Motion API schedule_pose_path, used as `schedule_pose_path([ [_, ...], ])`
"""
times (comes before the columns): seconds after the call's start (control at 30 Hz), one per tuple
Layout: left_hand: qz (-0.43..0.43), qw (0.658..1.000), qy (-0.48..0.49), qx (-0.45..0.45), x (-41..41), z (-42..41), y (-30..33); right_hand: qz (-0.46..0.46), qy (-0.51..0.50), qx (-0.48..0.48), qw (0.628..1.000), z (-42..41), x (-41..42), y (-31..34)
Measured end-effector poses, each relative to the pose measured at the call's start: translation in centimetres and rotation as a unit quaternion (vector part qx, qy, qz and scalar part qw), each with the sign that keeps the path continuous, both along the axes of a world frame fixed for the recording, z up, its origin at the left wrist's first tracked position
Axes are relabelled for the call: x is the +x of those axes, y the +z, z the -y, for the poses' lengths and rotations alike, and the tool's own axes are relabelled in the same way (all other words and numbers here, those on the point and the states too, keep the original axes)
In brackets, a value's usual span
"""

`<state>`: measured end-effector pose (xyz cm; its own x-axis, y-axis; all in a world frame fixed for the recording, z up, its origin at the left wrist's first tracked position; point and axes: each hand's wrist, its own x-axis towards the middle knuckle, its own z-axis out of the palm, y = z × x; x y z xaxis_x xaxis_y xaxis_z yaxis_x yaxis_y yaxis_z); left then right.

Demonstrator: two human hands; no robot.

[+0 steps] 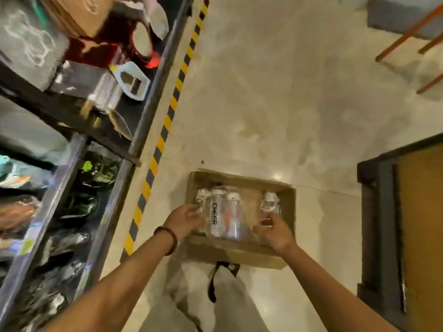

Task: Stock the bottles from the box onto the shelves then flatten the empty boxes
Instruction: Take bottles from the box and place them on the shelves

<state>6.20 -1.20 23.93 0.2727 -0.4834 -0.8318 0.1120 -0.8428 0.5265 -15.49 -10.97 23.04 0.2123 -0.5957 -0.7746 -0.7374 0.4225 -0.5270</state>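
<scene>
An open cardboard box [239,254] lies on the floor in front of me with several clear plastic bottles [223,214] lying inside, white caps pointing away. My left hand [185,220] reaches over the box's left edge, fingers spread and touching the leftmost bottle. My right hand [275,232] reaches in at the right, fingers loosely curved beside a single bottle [269,202]; the blur hides whether it grips it. Dark metal shelves [134,142] rise on the left.
The shelves hold bagged goods, a cardboard carton [81,15] and shiny packets. Yellow-black hazard tape [167,121] runs along the floor by the shelf. A dark-framed wooden panel [417,224] stands at right, orange chair legs [407,34] at top right. My legs are below the box.
</scene>
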Motion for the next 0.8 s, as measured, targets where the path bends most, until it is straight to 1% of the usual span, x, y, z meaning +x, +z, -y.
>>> schedule_pose_path([
  [0.2, 0.023, 0.998, -0.048, 0.046, -2.4, 5.0, -9.8, -0.022, -0.001, 0.046, 0.999, 2.9, -1.9, -9.8],
  [0.33, 0.003, 0.996, -0.068, 0.065, -2.9, 5.8, -17.1, -0.034, -0.002, 0.077, 0.996, 3.5, -1.8, -17.3],
  [0.43, -0.013, 0.995, -0.062, 0.082, -3.3, 5.7, -23.1, -0.055, 0.034, 0.062, 0.996, 3.3, -1.4, -23.1],
  [0.53, -0.007, 0.992, -0.091, 0.090, -3.6, 5.7, -29.2, -0.077, 0.017, 0.054, 0.995, 2.9, -0.6, -28.8],
  [0.7, 0.042, 0.990, -0.084, 0.101, -4.2, 6.1, -39.2, -0.089, 0.056, 0.023, 0.994, 2.8, 0.3, -38.1],
  [0.77, 0.056, 0.989, -0.079, 0.108, -4.6, 6.4, -42.4, -0.086, 0.046, 0.022, 0.995, 2.7, 0.6, -41.5],
  [0.8, 0.077, 0.987, -0.078, 0.115, -4.7, 6.5, -44.1, -0.080, 0.034, 0.025, 0.996, 2.6, 0.7, -43.0],
])
